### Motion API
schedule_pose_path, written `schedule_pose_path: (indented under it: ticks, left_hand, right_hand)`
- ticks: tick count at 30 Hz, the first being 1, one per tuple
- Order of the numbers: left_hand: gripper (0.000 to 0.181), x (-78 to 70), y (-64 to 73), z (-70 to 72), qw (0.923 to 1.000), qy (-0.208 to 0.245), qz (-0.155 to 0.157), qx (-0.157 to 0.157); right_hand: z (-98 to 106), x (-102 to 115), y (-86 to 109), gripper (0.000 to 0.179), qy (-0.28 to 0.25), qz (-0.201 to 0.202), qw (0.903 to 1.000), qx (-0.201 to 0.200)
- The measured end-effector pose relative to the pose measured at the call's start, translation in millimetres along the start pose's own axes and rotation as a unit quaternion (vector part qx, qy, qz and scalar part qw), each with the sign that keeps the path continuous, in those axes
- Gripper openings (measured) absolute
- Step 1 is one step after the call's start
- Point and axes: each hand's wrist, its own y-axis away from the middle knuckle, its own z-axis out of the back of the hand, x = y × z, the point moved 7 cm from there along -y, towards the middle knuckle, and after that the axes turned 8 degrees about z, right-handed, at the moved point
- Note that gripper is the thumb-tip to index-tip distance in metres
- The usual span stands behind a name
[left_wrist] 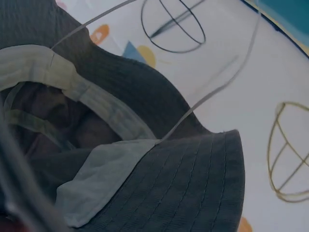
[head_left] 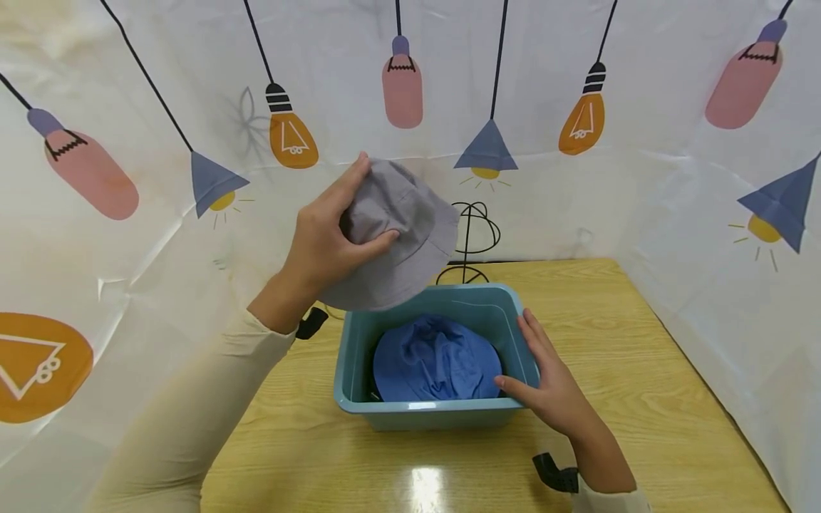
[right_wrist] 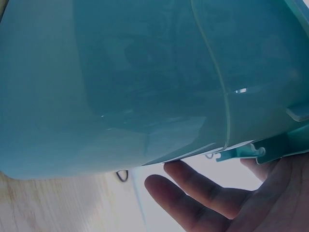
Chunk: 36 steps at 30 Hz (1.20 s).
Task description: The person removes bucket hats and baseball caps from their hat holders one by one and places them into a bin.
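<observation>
My left hand [head_left: 327, 228] holds a grey bucket hat [head_left: 410, 221] raised above the back left of a teal plastic bin [head_left: 442, 406], thumb on the crown. In the left wrist view, the dark underside of its stitched brim [left_wrist: 193, 179] shows, with a pale inner band and a thin cord [left_wrist: 212, 94] coming from it. A blue bucket hat [head_left: 436, 360] lies inside the bin. At the bin's right rim is my right hand [head_left: 554, 395], its thumb over the edge and fingers along the outer wall. Its fingers [right_wrist: 193, 193] show beside that wall in the right wrist view.
A black wire stand [head_left: 467, 235] stands behind the bin, and a gold wire frame [left_wrist: 273, 154] appears in the left wrist view. The bin sits on a wooden table [head_left: 564, 313]. White sheeting [head_left: 410, 149] printed with lamps surrounds the back and sides.
</observation>
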Motion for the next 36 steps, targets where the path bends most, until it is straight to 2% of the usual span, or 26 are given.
schedule_pose_path:
  ticks: [5, 12, 23, 27, 31, 36]
  left_hand:
    - [0.093, -11.7, 5.2, -3.0, 0.9995, 0.028, 0.004, 0.013]
    - [0.093, -28.1, 14.5, -10.0, 0.9961, 0.067, 0.018, 0.055]
    - [0.094, -41.5, 36.5, -27.4, 0.9909, 0.082, 0.013, 0.106]
    - [0.093, -38.6, 44.8, -35.8, 0.9859, 0.101, 0.032, 0.129]
    - [0.092, -29.7, 53.0, -50.1, 0.9781, 0.121, 0.063, 0.158]
    - [0.091, -12.3, 62.6, -72.3, 0.9692, 0.107, 0.104, 0.196]
  right_hand:
    - [0, -2, -0.8, 0.102, 0.003, 0.002, 1.0000, 0.001]
    - [0, -4, -1.3, 0.101, 0.004, 0.002, 1.0000, 0.001]
    - [-1, -5, -1.8, 0.101, -0.004, -0.003, 1.0000, 0.003]
    - [-1, -5, -2.1, 0.100, -0.002, -0.004, 1.0000, 0.002]
    - [-1, -5, -2.2, 0.100, 0.002, -0.007, 1.0000, 0.001]
    - [0, -5, -1.9, 0.100, 0.001, -0.006, 1.0000, 0.000]
